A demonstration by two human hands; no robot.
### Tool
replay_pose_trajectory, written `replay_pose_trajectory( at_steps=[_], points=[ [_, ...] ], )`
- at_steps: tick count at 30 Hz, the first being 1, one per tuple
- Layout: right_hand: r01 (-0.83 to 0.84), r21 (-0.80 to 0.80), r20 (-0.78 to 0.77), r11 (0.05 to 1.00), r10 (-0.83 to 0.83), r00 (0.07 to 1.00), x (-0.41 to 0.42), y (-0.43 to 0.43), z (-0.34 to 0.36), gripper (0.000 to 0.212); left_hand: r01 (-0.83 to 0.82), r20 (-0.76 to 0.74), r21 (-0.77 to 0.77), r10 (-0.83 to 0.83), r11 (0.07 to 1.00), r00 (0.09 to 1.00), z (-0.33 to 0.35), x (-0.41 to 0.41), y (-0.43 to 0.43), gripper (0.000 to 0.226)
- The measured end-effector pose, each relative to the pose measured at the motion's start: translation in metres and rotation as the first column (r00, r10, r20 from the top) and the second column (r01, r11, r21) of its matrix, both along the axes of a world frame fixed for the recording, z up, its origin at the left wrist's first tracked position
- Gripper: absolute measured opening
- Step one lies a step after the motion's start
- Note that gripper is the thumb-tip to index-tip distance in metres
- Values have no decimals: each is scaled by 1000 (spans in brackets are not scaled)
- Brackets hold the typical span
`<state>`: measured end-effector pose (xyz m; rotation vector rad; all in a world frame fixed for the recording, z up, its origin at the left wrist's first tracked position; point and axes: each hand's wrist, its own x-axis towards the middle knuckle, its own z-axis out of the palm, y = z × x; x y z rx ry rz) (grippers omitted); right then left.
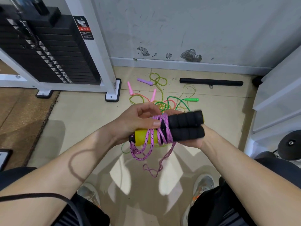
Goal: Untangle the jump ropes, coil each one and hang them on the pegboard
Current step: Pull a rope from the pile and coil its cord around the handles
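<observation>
I hold a jump rope with two black foam and yellow handles [185, 126] laid side by side in front of me. Its pink braided cord [163, 132] is wound several times round the handles, and loose loops hang below. My left hand [136, 121] holds the yellow ends, with the thumb pressed on the wraps. My right hand [195, 139] cups the black foam ends from underneath. Beyond my hands a tangle of thin ropes [162, 101] lies on the floor, with pink handles [130, 88], a purple handle [145, 81] and a green handle [191, 99].
A weight-stack machine [48, 51] with a white frame stands at the left. A black bar [211, 82] lies along the wall base. White shelving [276, 101] and a black weight [290, 144] are at the right. My shoes [203, 185] rest on the tiled floor.
</observation>
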<state>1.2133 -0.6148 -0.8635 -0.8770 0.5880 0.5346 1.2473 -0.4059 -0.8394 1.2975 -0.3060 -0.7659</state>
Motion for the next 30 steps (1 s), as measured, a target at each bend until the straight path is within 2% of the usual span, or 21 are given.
replay_pose_trajectory(
  at_steps=[1, 2, 3, 5, 6, 7, 8, 10, 14, 16, 17, 19, 22, 24, 27, 30],
  points=[
    [-54, 60, 49, 997, 51, 997, -3, 4, 5, 27, -54, -40, -25, 53, 998, 998, 1, 1, 0, 30],
    [-150, 54, 123, 987, 143, 982, -4, 9, 9, 23, -119, -79, -41, 115, 992, 990, 2, 2, 0, 31],
    [-204, -27, 188, 978, 206, 960, -5, 16, 9, 24, -180, -108, -45, 174, 983, 979, 2, 4, 0, 29],
    [-211, -252, 265, 945, 277, 924, -4, 23, 3, 35, -283, -115, -27, 278, 959, 954, 0, 8, 1, 23],
    [-171, -427, 309, 888, 321, 896, -4, 25, 1, 36, -336, -110, -22, 332, 941, 937, -1, 11, 2, 21],
    [-119, -601, 353, 790, 396, 847, -5, 26, 0, 35, -389, -99, -17, 386, 921, 917, -2, 14, 3, 21],
    [-57, -763, 361, 644, 498, 788, -5, 25, 2, 32, -436, -54, 19, 437, 900, 898, -4, 18, 5, 23],
    [34, -926, 292, 376, 656, 696, -5, 23, 4, 27, -483, 108, 158, 471, 861, 876, -5, 24, 11, 31],
    [103, -983, 185, 155, 774, 606, -3, 13, 16, 35, -484, 220, 314, 433, 817, 874, -7, 31, 19, 34],
    [140, -989, 120, 50, 819, 560, -1, 8, 28, 32, -467, 330, 426, 348, 775, 878, -9, 30, 19, 33],
    [151, -988, 110, 32, 832, 544, 1, 4, 33, 29, -429, 350, 472, 283, 771, 893, -9, 28, 17, 32],
    [171, -983, 145, 67, 857, 495, 6, -3, 41, 23, -308, 323, 517, 151, 799, 934, -11, 24, 14, 33],
    [167, -966, 250, 195, 862, 441, 10, -11, 42, 18, -131, 288, 522, -29, 843, 957, -10, 17, 7, 38],
    [131, -943, 330, 305, 817, 473, 13, -12, 42, 12, -33, 244, 487, -99, 873, 965, -9, 14, 3, 41],
    [68, -857, 463, 510, 705, 537, 16, -14, 41, 18, 45, 185, 388, -126, 921, 975, -7, 12, 3, 48],
    [-138, -695, 502, 706, 613, 610, 16, -19, 39, 17, 106, 145, 314, -158, 943, 977, -5, 10, 4, 44]
  ],
)
